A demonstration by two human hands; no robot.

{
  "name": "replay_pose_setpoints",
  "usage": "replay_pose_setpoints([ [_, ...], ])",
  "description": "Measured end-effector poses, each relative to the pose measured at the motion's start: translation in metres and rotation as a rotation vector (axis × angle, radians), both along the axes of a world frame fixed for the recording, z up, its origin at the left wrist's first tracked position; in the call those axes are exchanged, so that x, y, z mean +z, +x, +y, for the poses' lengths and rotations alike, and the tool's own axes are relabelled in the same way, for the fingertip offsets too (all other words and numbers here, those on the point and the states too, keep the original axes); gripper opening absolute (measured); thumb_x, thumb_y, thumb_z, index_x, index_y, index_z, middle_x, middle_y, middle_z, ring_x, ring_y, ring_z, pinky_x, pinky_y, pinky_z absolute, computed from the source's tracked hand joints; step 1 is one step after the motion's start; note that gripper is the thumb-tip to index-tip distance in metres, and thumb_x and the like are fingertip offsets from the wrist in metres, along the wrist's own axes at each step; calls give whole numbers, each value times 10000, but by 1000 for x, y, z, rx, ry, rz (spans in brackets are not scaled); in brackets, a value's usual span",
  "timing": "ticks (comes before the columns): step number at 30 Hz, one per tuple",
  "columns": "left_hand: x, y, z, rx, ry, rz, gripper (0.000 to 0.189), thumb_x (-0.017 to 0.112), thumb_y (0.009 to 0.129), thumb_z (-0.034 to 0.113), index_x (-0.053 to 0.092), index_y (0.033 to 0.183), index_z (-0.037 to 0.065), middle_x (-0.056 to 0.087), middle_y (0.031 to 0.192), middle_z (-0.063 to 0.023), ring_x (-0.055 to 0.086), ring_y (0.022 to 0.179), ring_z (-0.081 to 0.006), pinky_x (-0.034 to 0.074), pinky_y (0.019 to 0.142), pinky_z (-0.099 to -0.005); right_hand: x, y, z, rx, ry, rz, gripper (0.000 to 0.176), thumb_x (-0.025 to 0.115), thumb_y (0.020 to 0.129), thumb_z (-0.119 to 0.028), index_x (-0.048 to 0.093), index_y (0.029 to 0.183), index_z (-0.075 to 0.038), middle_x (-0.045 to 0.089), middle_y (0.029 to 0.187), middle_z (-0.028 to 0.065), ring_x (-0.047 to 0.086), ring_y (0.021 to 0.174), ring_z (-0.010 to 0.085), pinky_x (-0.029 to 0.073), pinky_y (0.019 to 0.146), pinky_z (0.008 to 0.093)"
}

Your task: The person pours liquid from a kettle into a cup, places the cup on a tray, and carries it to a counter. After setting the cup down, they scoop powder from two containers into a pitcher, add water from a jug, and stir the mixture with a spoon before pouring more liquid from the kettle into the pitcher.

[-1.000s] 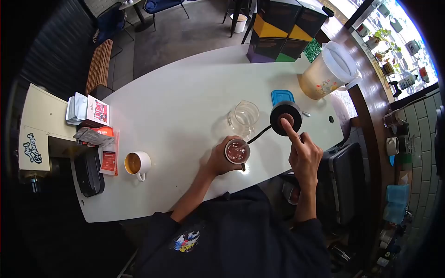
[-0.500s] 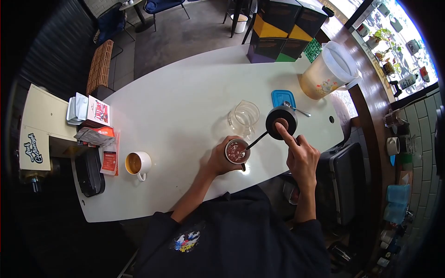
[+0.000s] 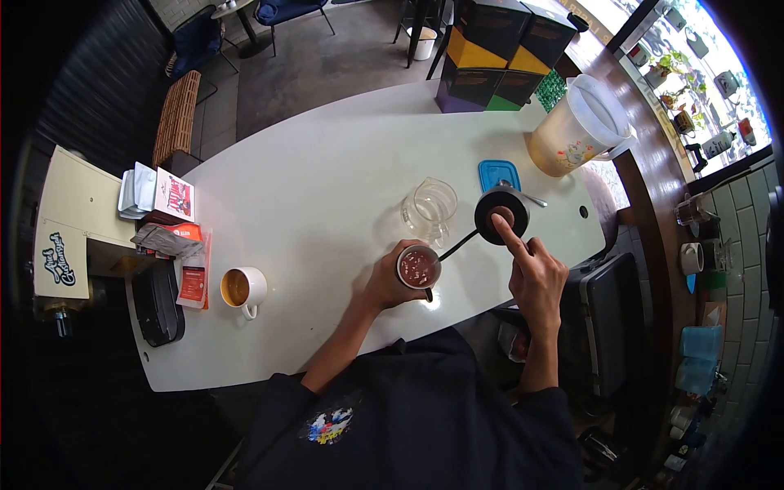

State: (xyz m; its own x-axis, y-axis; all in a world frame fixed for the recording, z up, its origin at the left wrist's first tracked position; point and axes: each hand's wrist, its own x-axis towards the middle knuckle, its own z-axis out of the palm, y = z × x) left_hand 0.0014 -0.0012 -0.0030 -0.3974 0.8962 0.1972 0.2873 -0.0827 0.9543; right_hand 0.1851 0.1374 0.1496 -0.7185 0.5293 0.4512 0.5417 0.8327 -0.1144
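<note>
My left hand [image 3: 389, 279] is wrapped round a cup [image 3: 418, 268] that holds a reddish-brown liquid with pale flecks. To its right, my right hand [image 3: 535, 273] holds a black gooseneck kettle [image 3: 490, 229] from above, index finger stretched over the brown knob on its lid. The kettle's thin spout points at the cup's right rim; whether liquid flows from it is too small to tell. Just beyond the cup stands a clear glass server [image 3: 430, 208]. A blue lid [image 3: 496, 173] lies behind the kettle, with a spoon [image 3: 535, 199] partly hidden by the kettle.
A white mug [image 3: 253, 287] with brown liquid stands at the left on the white table [image 3: 327, 180]. Packets [image 3: 192, 278] and a black case [image 3: 158, 304] lie at the left edge. A large plastic pitcher [image 3: 572, 131] and dark boxes [image 3: 490, 57] stand at the far right.
My right hand and the kettle have moved slightly right, and the spout tip has shifted from inside the cup's opening to its right rim. My left hand and the cup have stayed in place.
</note>
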Motion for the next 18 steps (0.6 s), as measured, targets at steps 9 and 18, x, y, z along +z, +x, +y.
replay_pose_setpoints([
  [9, 1, 0, 0, 7, -5, -21, 797, 914, 479, 174, 525, 1170, 96, 663, 1055, -68, 652, 1002, -220, 529, 868, -339, -2, -2, -2, -13, -4, 14, 729, 603, 744, 51, 543, 1312, -403, 478, 613, 46, 513, 467, 196, 449, 468, 336],
  [18, 10, -1, -2, -30, -17, -48, 613, 877, 588, 108, 560, 1110, 58, 599, 1116, -49, 616, 999, -158, 512, 873, -312, -1, 0, -2, -13, -24, 12, 740, 610, 740, 51, 531, 1327, -393, 483, 611, 54, 507, 463, 203, 441, 466, 347],
])
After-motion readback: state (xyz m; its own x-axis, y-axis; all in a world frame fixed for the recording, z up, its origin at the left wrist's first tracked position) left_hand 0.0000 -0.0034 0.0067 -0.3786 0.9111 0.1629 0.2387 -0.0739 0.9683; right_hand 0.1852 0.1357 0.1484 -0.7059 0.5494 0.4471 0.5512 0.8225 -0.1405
